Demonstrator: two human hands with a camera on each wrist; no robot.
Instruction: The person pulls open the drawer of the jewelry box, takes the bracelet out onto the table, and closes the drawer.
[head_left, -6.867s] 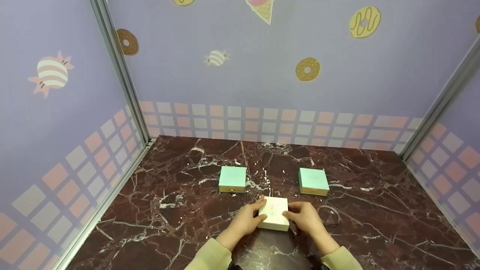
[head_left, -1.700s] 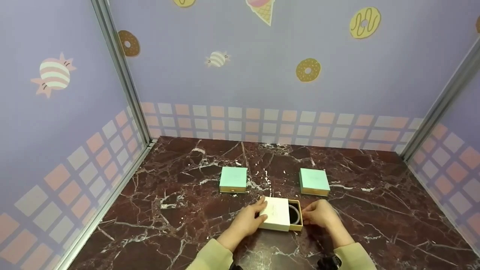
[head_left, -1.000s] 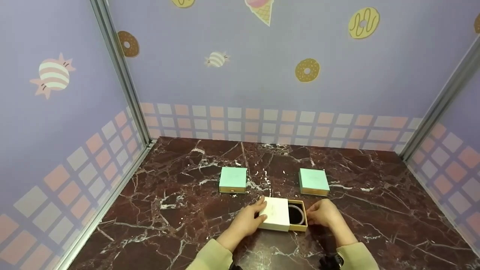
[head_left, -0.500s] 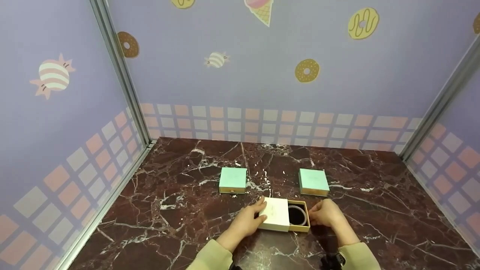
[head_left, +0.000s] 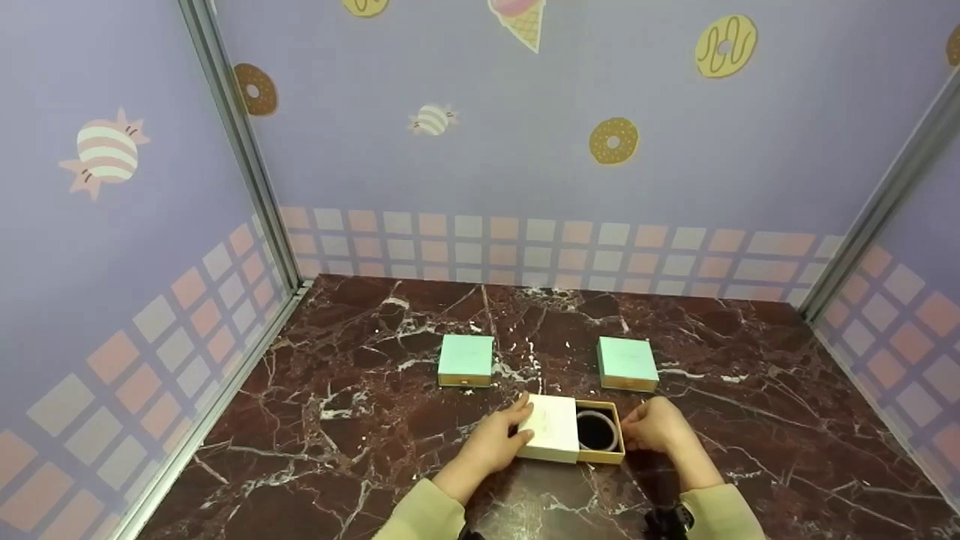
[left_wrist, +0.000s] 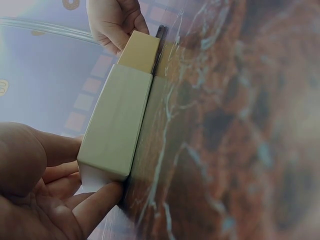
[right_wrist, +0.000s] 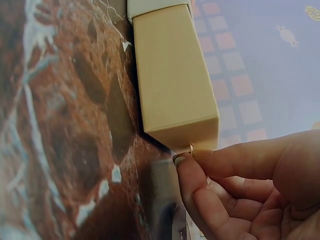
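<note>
A white box sleeve (head_left: 551, 429) lies on the marble table, its yellow drawer (head_left: 600, 456) pulled partway out to the right. Inside the drawer a pale ring-shaped band (head_left: 616, 431) rests on a black lining. My left hand (head_left: 491, 441) grips the sleeve's left end, thumb and fingers on its sides, as the left wrist view (left_wrist: 50, 185) also shows of the hand. At the drawer's right end, my right hand (head_left: 661, 427) pinches a small pull tab (right_wrist: 191, 148) between thumb and forefinger. The sleeve covers the drawer's left part.
Two mint-green boxes with gold fronts stand farther back on the marble table (head_left: 360, 465), one at left (head_left: 466, 356) and another at right (head_left: 627, 360). Patterned walls (head_left: 525, 180) enclose the table at the back and sides.
From fully inside the sleeve, the drawer has slid right with my right hand, uncovering the ring. A ring lying right of the box in the oldest frame no longer shows there. My left hand has barely moved.
</note>
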